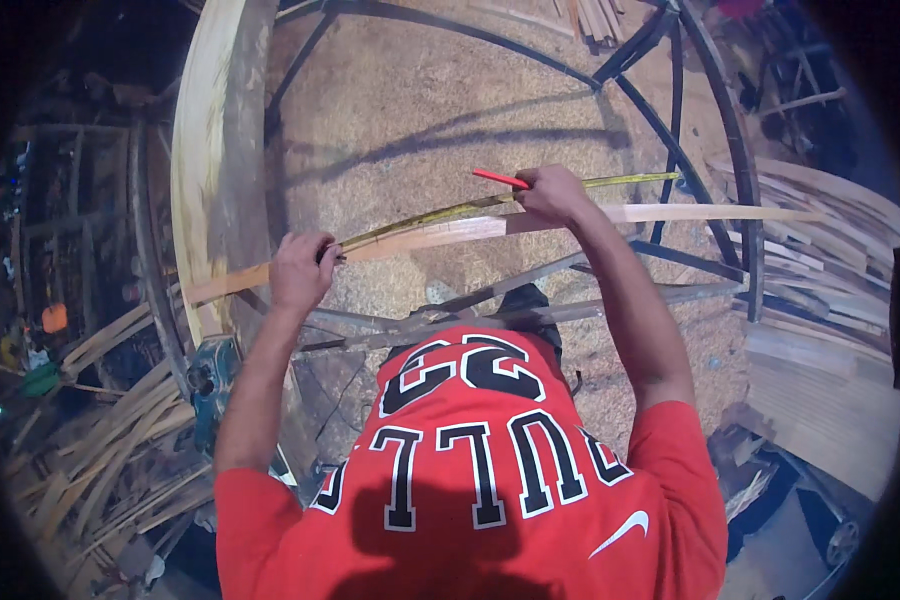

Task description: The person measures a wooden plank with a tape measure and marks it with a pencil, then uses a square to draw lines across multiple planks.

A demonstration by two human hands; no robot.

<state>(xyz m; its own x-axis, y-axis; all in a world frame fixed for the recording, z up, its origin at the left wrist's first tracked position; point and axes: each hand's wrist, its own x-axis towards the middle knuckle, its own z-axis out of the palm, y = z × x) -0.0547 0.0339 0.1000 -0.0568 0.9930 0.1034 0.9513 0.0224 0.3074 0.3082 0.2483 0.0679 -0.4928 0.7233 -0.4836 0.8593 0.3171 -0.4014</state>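
Note:
A yellow tape measure point(440, 213) is drawn out across a long, narrow wooden strip point(410, 238), close along its far edge. At the strip's left part, my left hand point(302, 272) is closed on the tape measure's dark end; most of that end is hidden by the fingers. My right hand point(552, 192) is closed farther along, with a red pencil or marker point(498, 178) sticking out to the left. The tape passes under the right hand, and its free end extends beyond it. Whether the right fingers also pinch the tape cannot be made out.
A thick, pale plank point(205, 150) lies lengthwise at left, under the strip's end. Dark metal frame bars point(660, 130) stand at right. A teal power tool point(210, 385) sits near my left forearm. Stacked wood strips point(820, 230) lie right; sawdust covers the floor point(430, 110).

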